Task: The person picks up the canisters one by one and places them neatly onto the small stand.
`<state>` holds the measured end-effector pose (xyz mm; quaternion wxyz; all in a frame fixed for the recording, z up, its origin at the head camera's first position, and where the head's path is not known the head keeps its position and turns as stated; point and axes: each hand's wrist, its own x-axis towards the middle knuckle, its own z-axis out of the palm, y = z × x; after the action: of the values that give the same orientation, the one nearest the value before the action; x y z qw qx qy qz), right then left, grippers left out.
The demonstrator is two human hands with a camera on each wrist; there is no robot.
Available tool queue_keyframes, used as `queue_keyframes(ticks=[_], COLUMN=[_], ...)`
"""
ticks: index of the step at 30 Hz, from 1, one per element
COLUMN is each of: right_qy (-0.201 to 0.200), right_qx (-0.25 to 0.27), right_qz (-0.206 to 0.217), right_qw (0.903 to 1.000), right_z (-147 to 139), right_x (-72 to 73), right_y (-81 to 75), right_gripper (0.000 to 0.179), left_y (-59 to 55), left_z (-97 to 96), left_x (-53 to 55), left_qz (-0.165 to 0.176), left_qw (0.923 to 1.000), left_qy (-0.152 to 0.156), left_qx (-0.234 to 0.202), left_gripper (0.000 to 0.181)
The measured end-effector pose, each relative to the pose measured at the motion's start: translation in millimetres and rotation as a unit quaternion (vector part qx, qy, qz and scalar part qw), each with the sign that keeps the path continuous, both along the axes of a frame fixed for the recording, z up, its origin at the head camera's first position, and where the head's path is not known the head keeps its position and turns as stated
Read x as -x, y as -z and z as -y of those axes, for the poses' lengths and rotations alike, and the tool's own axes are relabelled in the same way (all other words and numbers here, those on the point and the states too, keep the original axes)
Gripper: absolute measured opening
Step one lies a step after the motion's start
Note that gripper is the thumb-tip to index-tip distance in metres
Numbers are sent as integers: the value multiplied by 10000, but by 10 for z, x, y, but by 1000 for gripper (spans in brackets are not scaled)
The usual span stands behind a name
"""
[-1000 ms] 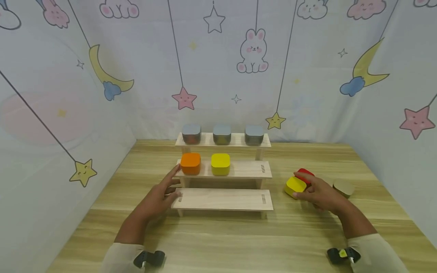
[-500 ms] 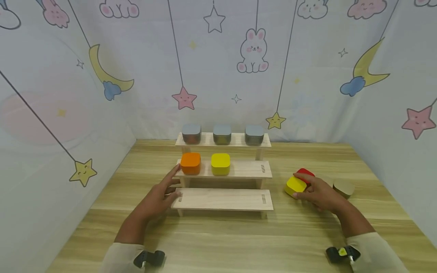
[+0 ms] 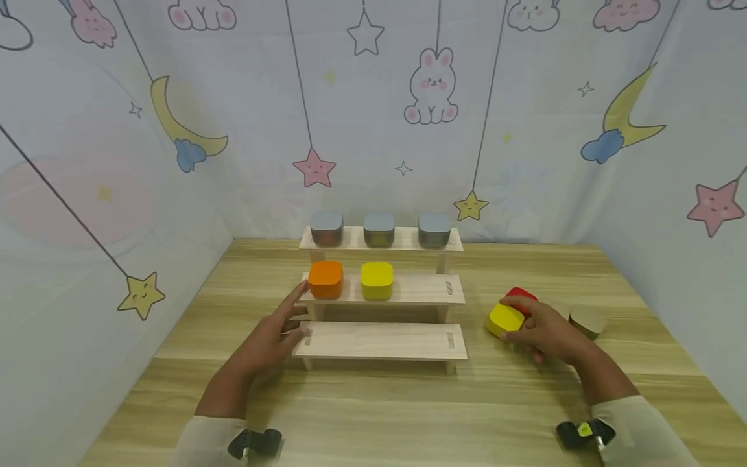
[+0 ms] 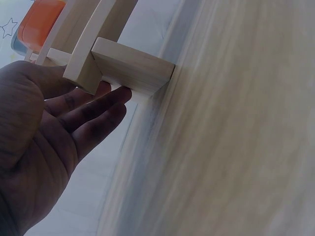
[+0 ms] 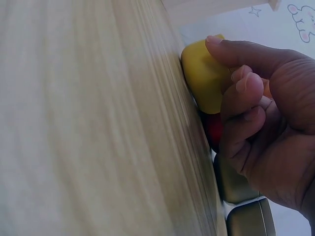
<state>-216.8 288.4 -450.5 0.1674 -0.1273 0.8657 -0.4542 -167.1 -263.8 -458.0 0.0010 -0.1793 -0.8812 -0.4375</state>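
Note:
My left hand (image 3: 262, 340) is at the left end of a wooden three-tier stand (image 3: 379, 342). Its index fingertip reaches the middle tier beside an orange rounded-square block (image 3: 325, 280), and the thumb lies on the lowest tier. In the left wrist view the other fingers extend loosely beside the stand's leg (image 4: 130, 64). To the right of the stand, my right hand (image 3: 548, 332) pinches a yellow block (image 3: 503, 320) between thumb and fingers, low over the table. Just behind it is a red block (image 3: 521, 297), partly covered by the fingers.
A second yellow block (image 3: 377, 280) stands on the middle tier. Three grey-topped blocks (image 3: 379, 228) line the top tier. A beige-topped block (image 3: 587, 321) lies right of my right hand, another partly hidden next to it. Printed cloth walls (image 3: 537, 207) enclose the wooden table (image 3: 373, 415).
My right hand shifts very slightly around the yellow block, and a lower fingertip now shows beneath the palm. The left hand and the blocks on the stand stay where they were.

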Motion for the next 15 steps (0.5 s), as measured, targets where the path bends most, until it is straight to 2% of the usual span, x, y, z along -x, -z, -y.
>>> queue_keyframes(ticks=[7, 15], right_qy=[-223, -289], right_qx=[90, 34], right_qz=[-162, -112], right_qw=[9996, 9995], right_z=[0, -2], right_x=[-13, -5], right_y=[-4, -4], right_gripper=[82, 82], left_y=[-19, -16], left_z=[-18, -12], left_x=[0, -8], left_qz=[66, 56], left_qw=[10000, 10000], left_qy=[-34, -43], left_qx=[-5, 5], left_gripper=[99, 98])
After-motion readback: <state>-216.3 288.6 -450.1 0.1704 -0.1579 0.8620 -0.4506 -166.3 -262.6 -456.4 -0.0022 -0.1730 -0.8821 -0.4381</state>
